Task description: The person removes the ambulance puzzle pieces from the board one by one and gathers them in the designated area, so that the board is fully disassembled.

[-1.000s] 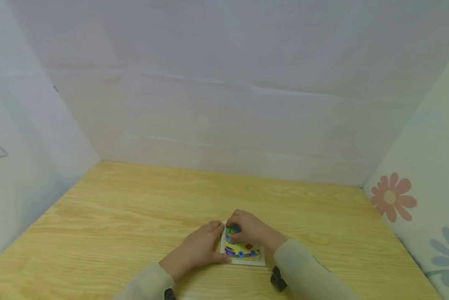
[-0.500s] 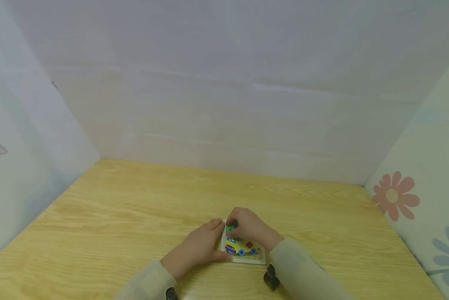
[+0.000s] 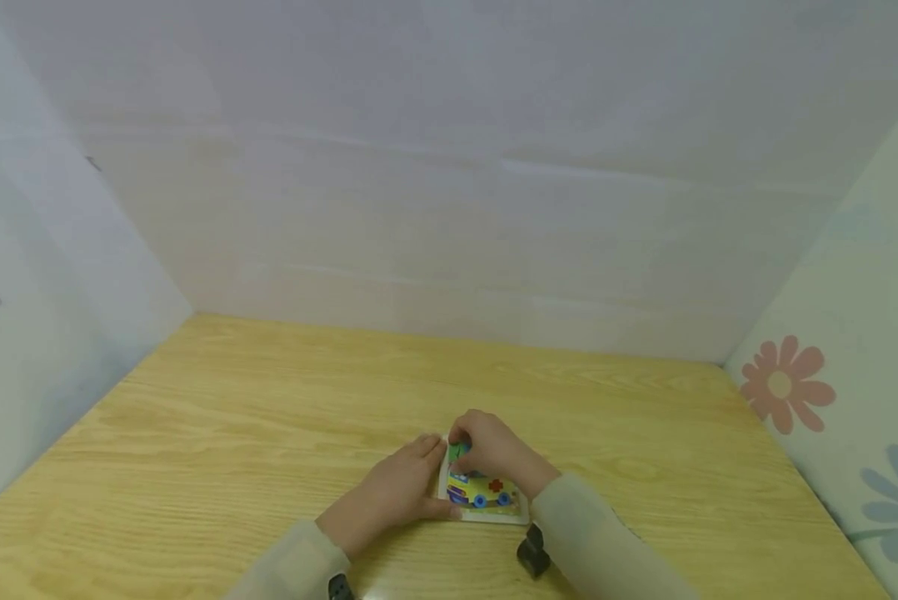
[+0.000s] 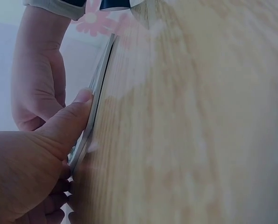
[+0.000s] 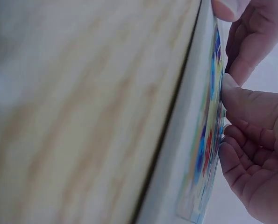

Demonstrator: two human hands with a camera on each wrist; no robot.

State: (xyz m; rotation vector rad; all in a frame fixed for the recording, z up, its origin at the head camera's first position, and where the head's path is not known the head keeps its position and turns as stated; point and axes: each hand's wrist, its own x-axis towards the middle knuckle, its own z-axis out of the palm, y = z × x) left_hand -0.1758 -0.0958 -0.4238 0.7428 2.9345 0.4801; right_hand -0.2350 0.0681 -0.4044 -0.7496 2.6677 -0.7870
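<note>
A small jigsaw puzzle (image 3: pixel 496 518) with a white border lies on the table in the head view, showing a yellow ambulance (image 3: pixel 486 492) with a red cross. My left hand (image 3: pixel 395 489) frames its near left corner, thumb on the front border and fingers stretched along the left side. Over the puzzle's upper left part, my right hand (image 3: pixel 497 450) bends down with thumb and fingers pinching at a green puzzle piece (image 3: pixel 456 452). In the right wrist view, the right thumb and fingertips meet the colourful picture (image 5: pixel 208 144). The right hand covers the puzzle's upper right.
The wooden table (image 3: pixel 269 400) extends around the puzzle to a pale back wall (image 3: pixel 449 208). A side wall with a red flower (image 3: pixel 782 385) stands at the right. Dark devices, such as the one (image 3: pixel 533 553) by the right sleeve, are on both wrists.
The right hand has shifted slightly left and away over the puzzle, and the dark blue bit seen under its fingers is now mostly hidden. The left hand keeps its place at the border.
</note>
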